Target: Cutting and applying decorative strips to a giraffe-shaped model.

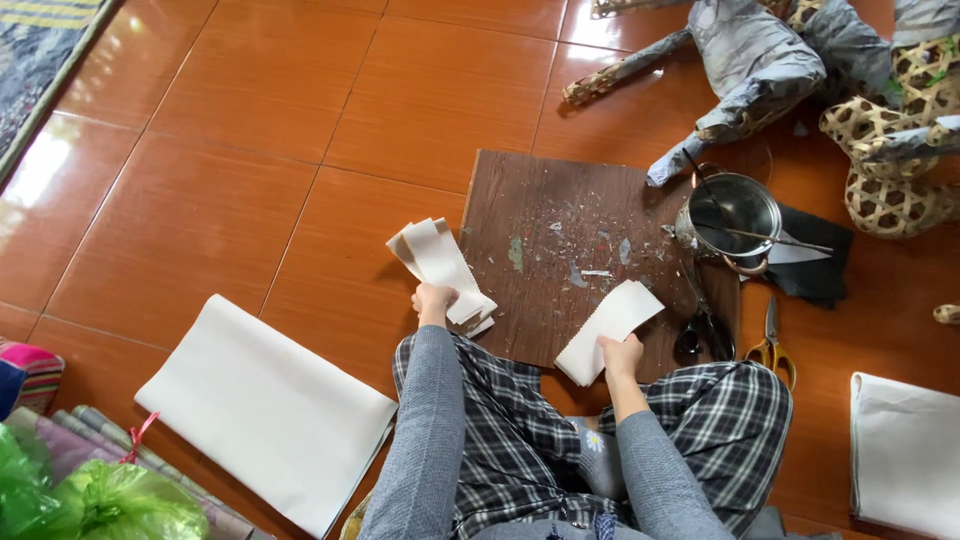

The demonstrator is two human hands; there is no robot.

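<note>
I sit on the orange tiled floor in plaid trousers and grey sleeves. My left hand point(434, 301) grips a bundle of white paper strips point(438, 262) that fans up and to the left of the board. In my right hand point(621, 355) is a second white paper strip point(608, 331), held over the lower edge of a dark brown wooden board point(545, 250). The board is speckled with glue and paper scraps.
A metal pot point(735, 212) with sticks in it stands at the board's right edge. Scissors point(771, 345) with yellow handles lie right of my knee. White paper stacks lie at lower left point(265, 410) and lower right point(905, 450). A paper-covered woven bamboo figure point(800, 70) lies at top right.
</note>
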